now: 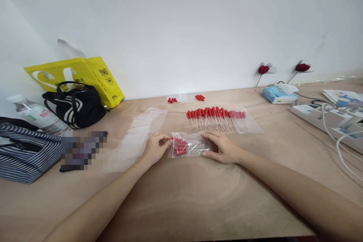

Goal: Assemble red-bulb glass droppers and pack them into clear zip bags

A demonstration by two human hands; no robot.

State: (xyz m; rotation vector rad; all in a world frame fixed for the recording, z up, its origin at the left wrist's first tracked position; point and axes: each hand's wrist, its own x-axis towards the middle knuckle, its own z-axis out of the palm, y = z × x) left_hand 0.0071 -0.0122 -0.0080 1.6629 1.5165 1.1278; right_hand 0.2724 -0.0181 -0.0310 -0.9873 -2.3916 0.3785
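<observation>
A clear zip bag [195, 147] lies flat on the table between my hands. Inside it are several droppers with red rubber bulbs [180, 147], bulbs to the left and clear stems to the right. My left hand [157, 147] pinches the bag's left, open-end edge beside the bulbs. At the other end, my right hand [222, 147] rests with thumb and fingers spread apart, fingertips touching the bag. Just beyond, a row of loose red-bulbed droppers [214, 117] lies fanned out, its right end on a clear bag [253, 124].
Flat plastic bags [132, 140] are spread left of my left hand. Two filled bags [200, 97] lie by the wall. A black bag [76, 106], yellow bag [109, 83], bottle [42, 115] and striped pouch [31, 155] crowd the left. Right stand tissues [279, 94] and a power strip [309, 113].
</observation>
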